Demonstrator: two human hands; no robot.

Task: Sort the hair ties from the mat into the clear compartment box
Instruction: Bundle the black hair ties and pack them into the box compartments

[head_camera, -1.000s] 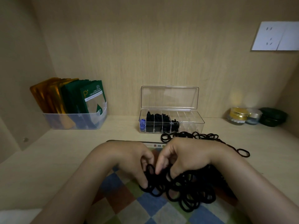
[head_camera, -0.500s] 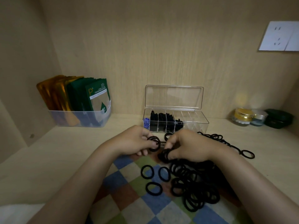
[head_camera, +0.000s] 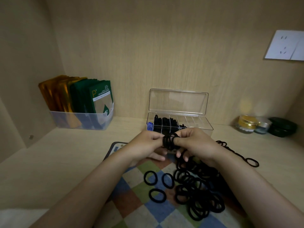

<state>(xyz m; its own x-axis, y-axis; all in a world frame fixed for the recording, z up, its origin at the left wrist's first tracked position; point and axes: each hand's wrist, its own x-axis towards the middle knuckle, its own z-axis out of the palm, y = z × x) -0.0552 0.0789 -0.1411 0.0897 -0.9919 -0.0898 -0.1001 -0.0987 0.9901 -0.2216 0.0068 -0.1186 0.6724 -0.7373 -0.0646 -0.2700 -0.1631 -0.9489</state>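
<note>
Both forearms reach forward, with the hands meeting thumb side to thumb side above the mat (head_camera: 131, 204).

Left hand (head_camera: 144, 144): thumb and forefinger pinch a bundle of black hair ties (head_camera: 169, 143).

Right hand (head_camera: 197, 143): fingers curled. The forefinger tip looks threaded through the same bundle, and the lower fingers hang bent.

The clear compartment box (head_camera: 203, 122) is just beyond the fingertips, lid upright, with black ties in its left cells.

The main pile (head_camera: 199, 193) lies below the right fingers. Three single ties (head_camera: 157, 195) lie below the left fingers.
</note>
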